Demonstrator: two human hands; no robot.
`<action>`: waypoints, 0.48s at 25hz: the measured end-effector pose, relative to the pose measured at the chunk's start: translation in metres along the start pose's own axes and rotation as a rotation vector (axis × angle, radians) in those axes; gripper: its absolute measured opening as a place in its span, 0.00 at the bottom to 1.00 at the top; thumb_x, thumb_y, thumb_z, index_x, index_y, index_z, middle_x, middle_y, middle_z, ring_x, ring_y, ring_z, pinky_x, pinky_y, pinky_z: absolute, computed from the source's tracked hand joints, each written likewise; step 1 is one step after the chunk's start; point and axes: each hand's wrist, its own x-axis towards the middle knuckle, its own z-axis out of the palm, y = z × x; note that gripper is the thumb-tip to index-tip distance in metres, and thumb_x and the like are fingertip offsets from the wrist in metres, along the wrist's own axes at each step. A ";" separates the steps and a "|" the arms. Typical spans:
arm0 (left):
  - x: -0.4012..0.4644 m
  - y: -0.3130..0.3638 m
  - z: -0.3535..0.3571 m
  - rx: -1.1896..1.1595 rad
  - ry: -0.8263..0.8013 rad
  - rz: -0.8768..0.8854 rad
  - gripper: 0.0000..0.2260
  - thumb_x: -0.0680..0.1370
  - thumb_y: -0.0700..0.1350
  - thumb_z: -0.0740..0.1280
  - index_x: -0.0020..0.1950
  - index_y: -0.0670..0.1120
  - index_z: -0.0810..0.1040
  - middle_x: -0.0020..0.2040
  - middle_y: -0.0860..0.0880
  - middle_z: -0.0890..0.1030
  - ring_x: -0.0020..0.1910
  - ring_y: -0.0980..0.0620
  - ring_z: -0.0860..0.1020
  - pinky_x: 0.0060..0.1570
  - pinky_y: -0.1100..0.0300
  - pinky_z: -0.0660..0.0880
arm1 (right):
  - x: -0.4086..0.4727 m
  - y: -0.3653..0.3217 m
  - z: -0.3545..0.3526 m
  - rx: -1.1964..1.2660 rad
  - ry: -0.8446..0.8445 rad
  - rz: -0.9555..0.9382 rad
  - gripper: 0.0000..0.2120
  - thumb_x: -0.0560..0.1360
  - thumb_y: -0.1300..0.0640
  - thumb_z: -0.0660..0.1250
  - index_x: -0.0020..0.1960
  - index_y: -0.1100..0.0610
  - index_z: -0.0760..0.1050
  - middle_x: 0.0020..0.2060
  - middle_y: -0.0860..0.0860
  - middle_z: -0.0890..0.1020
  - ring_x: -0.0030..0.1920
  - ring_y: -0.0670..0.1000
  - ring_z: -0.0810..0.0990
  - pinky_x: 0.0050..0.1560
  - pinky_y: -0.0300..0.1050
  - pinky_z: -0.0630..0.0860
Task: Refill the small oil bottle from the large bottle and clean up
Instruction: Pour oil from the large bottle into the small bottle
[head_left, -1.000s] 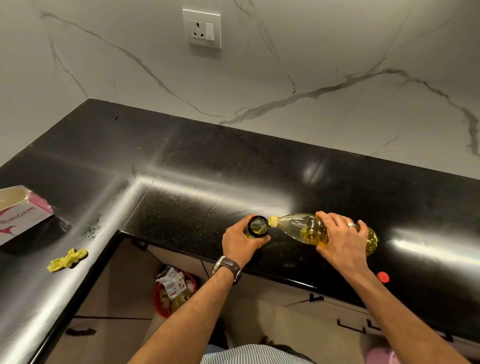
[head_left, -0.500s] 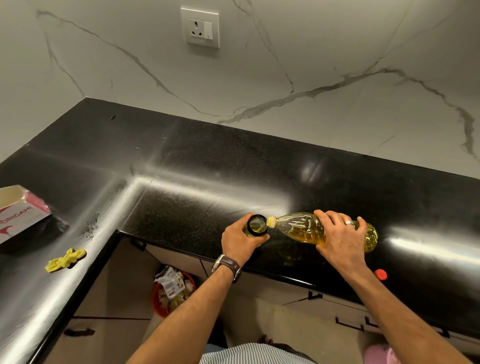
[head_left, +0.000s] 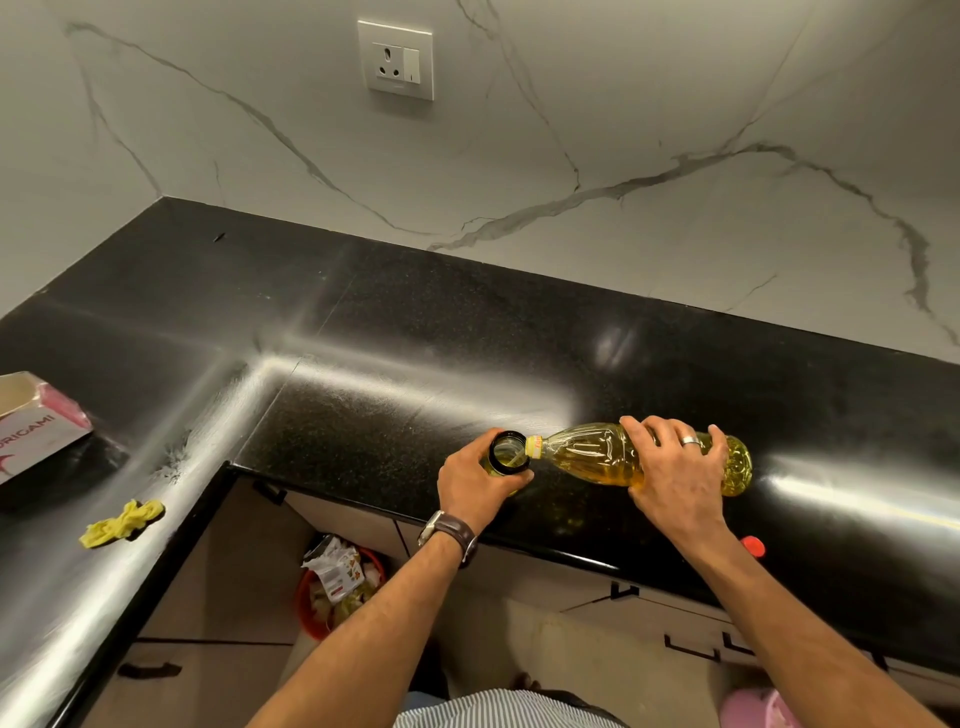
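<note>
Lower centre: my left hand (head_left: 480, 480) grips the small bottle (head_left: 508, 453), fingers wrapped round its body to keep it upright and still under the pour. Its open black mouth faces the camera; my fingers hide most of the body, so I cannot read the fill level.

Lower right: my right hand (head_left: 675, 475) grasps the large bottle (head_left: 597, 457) from above, laid nearly level so its yellow neck meets the small mouth and oil runs slowly. I judge the tilt kept shallow to avoid overshoot. The stream is barely visible.

Right edge of the counter (head_left: 363, 415): a red cap (head_left: 753, 546), partly hidden by my forearm, set aside probably for recapping.

Left: a yellow cloth (head_left: 122, 522), likely for wiping, and a box (head_left: 36, 426) cut off by the frame.
</note>
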 end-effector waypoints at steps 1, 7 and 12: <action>0.000 0.000 0.000 0.003 -0.001 0.000 0.29 0.64 0.60 0.83 0.63 0.59 0.82 0.52 0.62 0.86 0.54 0.62 0.82 0.55 0.55 0.81 | 0.000 0.000 0.000 -0.001 0.000 0.001 0.42 0.62 0.53 0.84 0.73 0.49 0.72 0.64 0.54 0.80 0.65 0.59 0.79 0.68 0.75 0.65; 0.001 0.000 0.001 -0.001 -0.002 -0.001 0.30 0.63 0.60 0.82 0.64 0.59 0.82 0.52 0.62 0.86 0.54 0.62 0.82 0.56 0.55 0.81 | 0.000 0.000 -0.002 -0.014 0.017 -0.011 0.42 0.62 0.52 0.84 0.74 0.50 0.72 0.64 0.54 0.80 0.65 0.59 0.78 0.68 0.75 0.64; 0.001 -0.001 0.001 -0.009 0.002 0.009 0.29 0.64 0.60 0.82 0.63 0.59 0.82 0.51 0.62 0.86 0.54 0.63 0.82 0.55 0.55 0.82 | 0.000 0.000 -0.003 -0.023 0.022 -0.012 0.43 0.62 0.53 0.84 0.74 0.49 0.72 0.64 0.54 0.80 0.65 0.60 0.78 0.68 0.75 0.64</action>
